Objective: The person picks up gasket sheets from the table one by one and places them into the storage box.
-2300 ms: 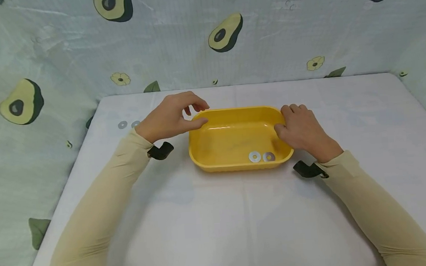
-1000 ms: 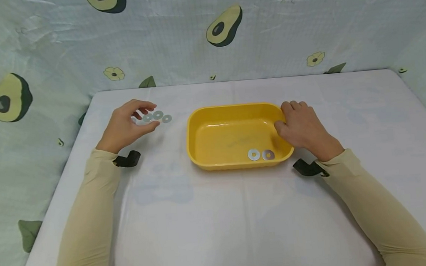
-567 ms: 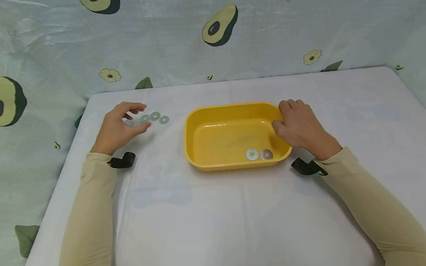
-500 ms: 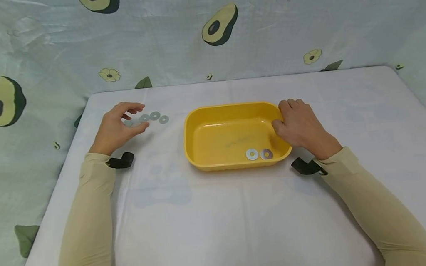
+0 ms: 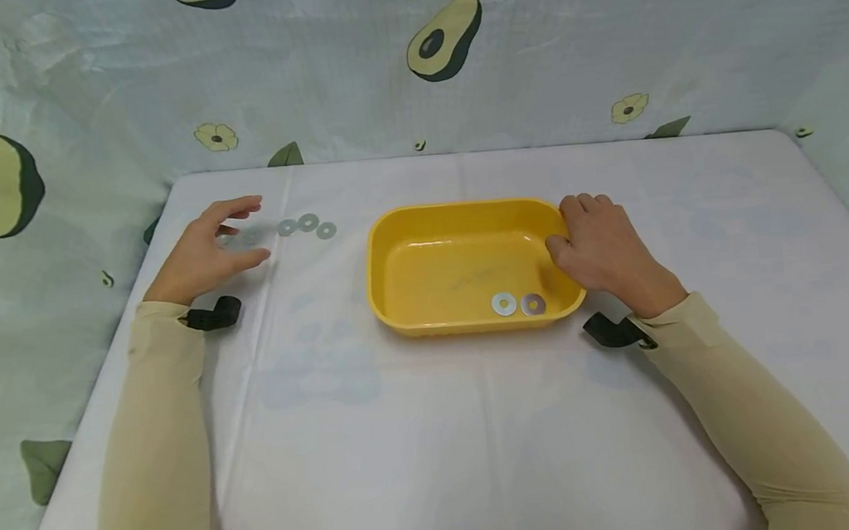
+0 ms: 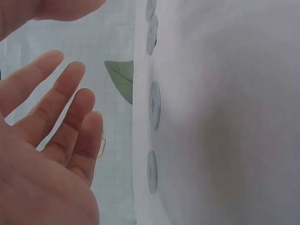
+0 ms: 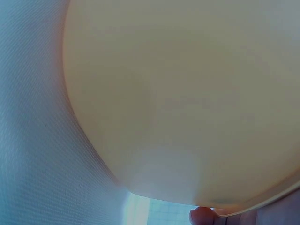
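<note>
My left hand [image 5: 202, 253] is at the far left of the table, thumb and fingers spread apart with nothing between them. Flat metal washers [image 5: 308, 222] lie in a loose row just right of its fingertips, and others show faintly in the gap behind the thumb. In the left wrist view the washers [image 6: 154, 106] rest on the cloth beside the relaxed fingers. My right hand [image 5: 606, 251] grips the right end of a yellow tray [image 5: 430, 332], its thumb over the rim. Two washers [image 5: 504, 304] lie inside, near the front right. The tray's wall [image 7: 178, 103] fills most of the right wrist view.
A white cloth [image 5: 439, 447] covers the table. Behind it and along the left hangs a pale curtain [image 5: 334, 72] printed with avocados. A dark wrist mount [image 5: 213, 313] sits at the left cuff and another wrist mount [image 5: 613, 331] at the right.
My left hand has gone from the tray's left rim leftward to the loose washers, drifting further left lately and uncovering more of them. My right hand stays on the tray, which keeps its place.
</note>
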{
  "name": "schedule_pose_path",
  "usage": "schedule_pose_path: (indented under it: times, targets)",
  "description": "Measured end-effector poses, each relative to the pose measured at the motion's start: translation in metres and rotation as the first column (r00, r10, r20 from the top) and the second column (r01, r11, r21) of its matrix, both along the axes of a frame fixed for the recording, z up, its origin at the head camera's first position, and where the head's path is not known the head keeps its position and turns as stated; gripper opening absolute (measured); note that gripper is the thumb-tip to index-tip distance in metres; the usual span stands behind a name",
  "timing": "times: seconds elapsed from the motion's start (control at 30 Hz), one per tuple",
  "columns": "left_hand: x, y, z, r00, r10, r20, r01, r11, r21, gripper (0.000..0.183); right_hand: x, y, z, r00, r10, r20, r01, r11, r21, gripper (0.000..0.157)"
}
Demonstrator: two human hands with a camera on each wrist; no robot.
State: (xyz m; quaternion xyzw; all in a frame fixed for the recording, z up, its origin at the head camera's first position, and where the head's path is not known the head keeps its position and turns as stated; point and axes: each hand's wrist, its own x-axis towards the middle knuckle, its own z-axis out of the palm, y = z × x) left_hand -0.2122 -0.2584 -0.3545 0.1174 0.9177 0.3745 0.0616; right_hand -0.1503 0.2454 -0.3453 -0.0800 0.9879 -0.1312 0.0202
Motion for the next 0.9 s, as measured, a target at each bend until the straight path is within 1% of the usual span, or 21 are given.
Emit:
schedule_pose_path:
  times: [0.17, 0.23, 0.37, 0.57, 0.63, 0.8, 0.9]
  targets:
    - [-0.002, -0.013, -0.002, 0.999, 0.047, -0.004, -0.047, 0.999, -0.026, 0.075, 0.0, 0.0, 0.0, 1.0, 0.004, -0.006, -0.004, 1.0, -0.002, 0.041]
    - [-0.002, -0.017, -0.004, 0.998, 0.055, -0.015, -0.055, 0.998, -0.044, 0.075, -0.001, 0.0, -0.001, 1.0, 0.003, -0.004, -0.003, 1.0, -0.003, 0.041]
    - [-0.003, -0.023, -0.007, 0.997, 0.07, -0.007, -0.071, 0.995, -0.074, 0.074, -0.001, -0.001, -0.001, 1.0, 0.0, 0.002, 0.0, 1.0, 0.0, 0.04]
    - [-0.005, -0.029, -0.012, 0.995, 0.099, 0.009, -0.097, 0.992, -0.085, 0.072, 0.0, 0.0, -0.001, 1.0, -0.001, -0.001, 0.001, 1.0, -0.008, 0.038]
    - [-0.006, -0.031, -0.014, 0.994, 0.107, 0.036, -0.104, 0.99, -0.092, 0.071, 0.0, 0.0, -0.001, 1.0, -0.003, -0.001, 0.003, 1.0, -0.01, 0.038]
    - [-0.008, -0.036, -0.018, 0.989, 0.108, 0.103, -0.096, 0.989, -0.117, 0.069, 0.0, 0.001, -0.002, 1.0, -0.005, 0.006, 0.005, 1.0, -0.027, 0.039]
    - [-0.01, -0.037, -0.02, 0.988, 0.114, 0.103, -0.096, 0.982, -0.163, 0.065, 0.0, 0.001, -0.003, 1.0, -0.005, 0.004, 0.005, 1.0, -0.029, 0.039]
